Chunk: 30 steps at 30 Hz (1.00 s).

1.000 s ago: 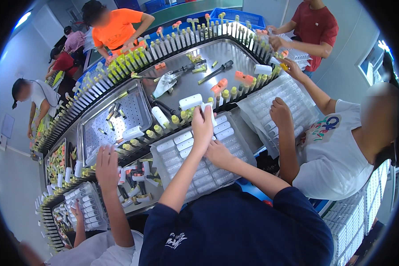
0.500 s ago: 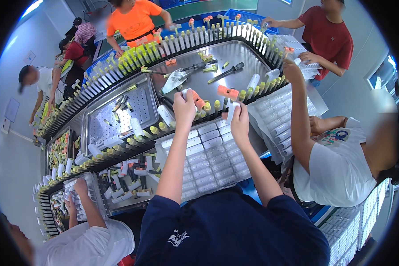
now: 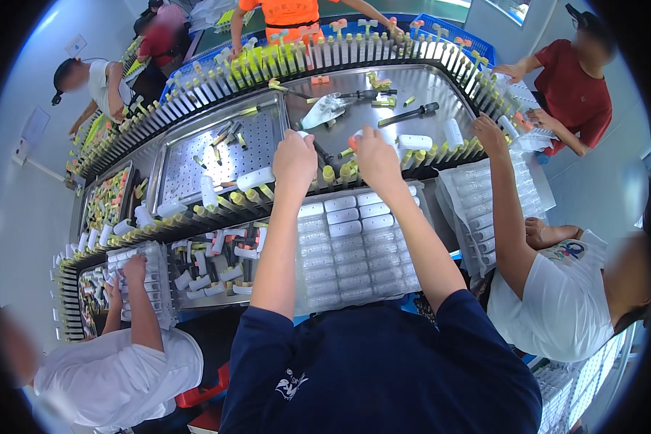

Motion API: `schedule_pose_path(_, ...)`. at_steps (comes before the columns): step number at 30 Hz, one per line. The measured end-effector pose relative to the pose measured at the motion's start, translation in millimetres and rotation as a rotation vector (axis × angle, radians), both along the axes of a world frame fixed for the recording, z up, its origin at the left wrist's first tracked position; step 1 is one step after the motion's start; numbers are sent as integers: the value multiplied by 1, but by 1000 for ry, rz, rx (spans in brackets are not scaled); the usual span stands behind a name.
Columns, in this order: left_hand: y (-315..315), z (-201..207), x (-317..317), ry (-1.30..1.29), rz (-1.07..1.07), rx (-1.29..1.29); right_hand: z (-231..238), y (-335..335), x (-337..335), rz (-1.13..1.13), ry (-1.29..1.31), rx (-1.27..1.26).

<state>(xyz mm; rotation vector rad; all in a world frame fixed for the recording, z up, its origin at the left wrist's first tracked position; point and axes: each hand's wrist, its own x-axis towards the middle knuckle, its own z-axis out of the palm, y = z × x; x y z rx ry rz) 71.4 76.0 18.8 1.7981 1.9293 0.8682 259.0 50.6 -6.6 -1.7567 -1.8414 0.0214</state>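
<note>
Both my hands are over the near row of yellow-tipped pegs. My left hand point(image 3: 295, 160) is closed around a white plastic piece point(image 3: 303, 134), mostly hidden by the fingers. Close to its right, my right hand point(image 3: 377, 160) pinches a small orange piece point(image 3: 354, 140). To the right of that hand, a white oblong housing point(image 3: 415, 142) sits across the peg tops. Below my hands is a clear blister tray point(image 3: 354, 278) with white housings point(image 3: 342, 215) in its upper pockets. A white glove point(image 3: 324, 111) lies on the metal table beyond.
A perforated metal tray point(image 3: 177, 163) with small parts stands left of my hands. Black rod-like tools point(image 3: 409, 113) lie on the metal table point(image 3: 434, 83). A co-worker's arm point(image 3: 503, 170) reaches in at right; another person's hands point(image 3: 126, 275) work at lower left. Pegs point(image 3: 383, 49) line the far edge.
My right hand has let go of a white housing and now holds an orange piece. A white housing lies where an orange piece sat on the pegs. The view has shifted.
</note>
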Motion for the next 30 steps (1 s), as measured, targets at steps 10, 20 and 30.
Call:
schedule_pose_path(10, -5, -47, -42, 591, 198, 88, -25, -9, -89, 109, -379, 32)
schedule_pose_path(20, -49, -50, -114, 794, 195, 303, -9, -42, -129, 440, -211, 0)
schedule_pose_path(30, -122, -115, -77, 482, -175, 603, -76, -133, -54, 463, -1, -28)
